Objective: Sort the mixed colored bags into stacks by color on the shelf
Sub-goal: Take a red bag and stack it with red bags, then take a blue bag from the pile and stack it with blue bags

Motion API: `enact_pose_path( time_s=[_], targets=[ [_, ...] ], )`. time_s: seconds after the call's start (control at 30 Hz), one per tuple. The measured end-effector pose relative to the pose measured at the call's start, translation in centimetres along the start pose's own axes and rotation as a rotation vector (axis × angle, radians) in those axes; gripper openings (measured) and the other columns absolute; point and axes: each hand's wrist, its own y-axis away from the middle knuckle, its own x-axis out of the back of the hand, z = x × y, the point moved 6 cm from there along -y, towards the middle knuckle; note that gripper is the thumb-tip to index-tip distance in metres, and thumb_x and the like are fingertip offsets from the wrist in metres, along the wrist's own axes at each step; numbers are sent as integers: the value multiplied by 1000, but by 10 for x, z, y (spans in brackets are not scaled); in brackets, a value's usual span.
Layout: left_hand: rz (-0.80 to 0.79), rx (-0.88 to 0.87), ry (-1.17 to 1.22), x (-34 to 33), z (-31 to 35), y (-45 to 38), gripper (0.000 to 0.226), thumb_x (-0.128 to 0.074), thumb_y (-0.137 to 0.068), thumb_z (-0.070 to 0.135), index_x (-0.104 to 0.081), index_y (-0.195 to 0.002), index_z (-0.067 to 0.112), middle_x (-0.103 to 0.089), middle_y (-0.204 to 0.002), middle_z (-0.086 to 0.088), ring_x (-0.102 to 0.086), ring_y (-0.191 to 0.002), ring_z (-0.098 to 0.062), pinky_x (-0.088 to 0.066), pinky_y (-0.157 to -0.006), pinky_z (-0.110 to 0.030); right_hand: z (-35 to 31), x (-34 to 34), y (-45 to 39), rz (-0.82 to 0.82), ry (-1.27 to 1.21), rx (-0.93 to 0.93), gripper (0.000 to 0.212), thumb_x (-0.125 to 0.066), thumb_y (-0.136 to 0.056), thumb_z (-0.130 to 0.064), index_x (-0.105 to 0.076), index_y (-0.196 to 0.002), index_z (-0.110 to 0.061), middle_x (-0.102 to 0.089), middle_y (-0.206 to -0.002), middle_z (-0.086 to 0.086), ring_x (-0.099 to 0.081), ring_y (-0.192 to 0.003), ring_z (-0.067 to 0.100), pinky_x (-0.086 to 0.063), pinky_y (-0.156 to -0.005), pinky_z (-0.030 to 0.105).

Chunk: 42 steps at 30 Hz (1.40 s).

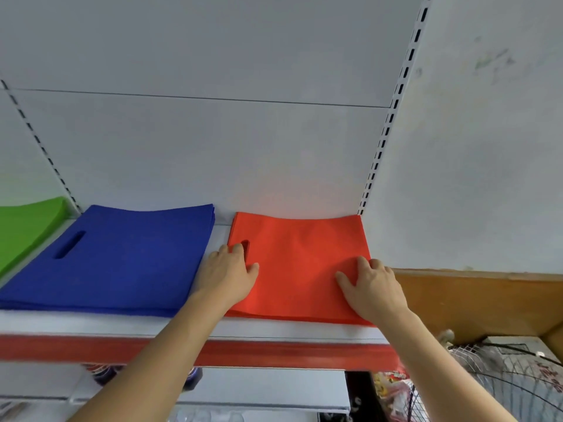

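Both flat, open hands, left hand (230, 271) and right hand (370, 284), are pressing the red stack (300, 257), apparently squaring it beside the blue stack (122, 257).

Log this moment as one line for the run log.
both hands flat on orange stack | left hand by handle slot | right hand at right edge | orange stack | blue stack beside

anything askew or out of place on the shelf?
Nothing stands out. The green stack, blue stack and red stack lie flat, apart, one color each. Both hands rest on the red stack: left hand by its handle slot, right hand at the right edge.
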Motion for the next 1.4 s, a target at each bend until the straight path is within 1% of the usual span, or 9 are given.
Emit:
enact_pose_path(
  time_s=[0.23, 0.33, 0.4, 0.53, 0.67, 0.77, 0.9, 1.07, 1.4],
  targets=[
    [-51, 39, 79, 9, -1, 4, 69, -41, -99, 65, -43, -149, 18, -56, -134, -8, -60, -116, -30, -54, -92, -46, -1, 0, -4, -50, -16, 9, 65, -42, -99, -70, -48, -133, -15, -51, -134, 15, -50, -129, 40, -50, -102, 52],
    [33, 56, 117, 24, -3, 11, 69, -44, -102, 60, -37, -155, 18, -45, -148, -9, -52, -128, -32, -50, -99, -48, -4, 5, -4, 51, 8, 25, 68, -39, -100, -68, -44, -142, -15, -41, -150, 16, -41, -139, 38, -46, -107, 52],
    [124, 54, 92, 36, -10, 21, 63, -45, -103, 56, -42, -152, 16, -46, -151, -12, -49, -133, -32, -48, -104, -47, -14, 8, 1, 118, 54, 73, 72, -36, -101, -67, -39, -151, -15, -34, -160, 16, -33, -148, 36, -42, -112, 52],
    [196, 71, -8, 53, -32, 46, 66, -40, -105, 53, -39, -158, 13, -32, -167, -17, -28, -155, -34, -30, -124, -48, -54, 10, 16, 180, 75, 236, 77, -35, -103, -67, -33, -161, -17, -23, -171, 16, -16, -159, 36, -29, -124, 51],
    [228, 110, -49, 67, -70, 74, 70, -34, -105, 58, -34, -161, 15, -26, -170, -13, -19, -159, -33, -22, -128, -50, -118, 8, 44, 236, 42, 437, 77, -41, -102, -66, -40, -160, -15, -26, -171, 16, -17, -160, 35, -26, -126, 51],
    [245, 172, -53, 81, -112, 100, 73, -31, -105, 61, -31, -163, 17, -22, -172, -12, -14, -160, -33, -19, -129, -51, -176, 2, 71, 238, 32, 577, 77, -39, -103, -66, -40, -161, -17, -24, -172, 16, -16, -161, 35, -23, -127, 51],
    [260, 264, -61, 101, -184, 143, 76, -29, -103, 64, -28, -164, 18, -18, -173, -12, -10, -160, -33, -16, -129, -52, -262, -12, 111, 210, 50, 695, 81, -24, -102, -71, -29, -166, -22, -16, -175, 11, -8, -163, 30, -17, -130, 48],
    [260, 404, -68, 121, -285, 203, 78, -25, -102, 67, -27, -164, 19, -16, -173, -12, -10, -160, -33, -15, -129, -54, -368, -41, 168, 177, 10, 837, 81, -20, -102, -72, -23, -168, -24, -9, -177, 8, -2, -163, 28, -13, -131, 47],
    [302, 655, -63, 144, -464, 294, 74, -27, -105, 63, -23, -165, 21, -17, -173, -10, -9, -160, -30, -12, -129, -50, -568, -96, 251, 83, -80, 1090, 80, -21, -105, -69, -37, -162, -16, -27, -171, 15, -21, -160, 34, -26, -127, 54]
  ],
)
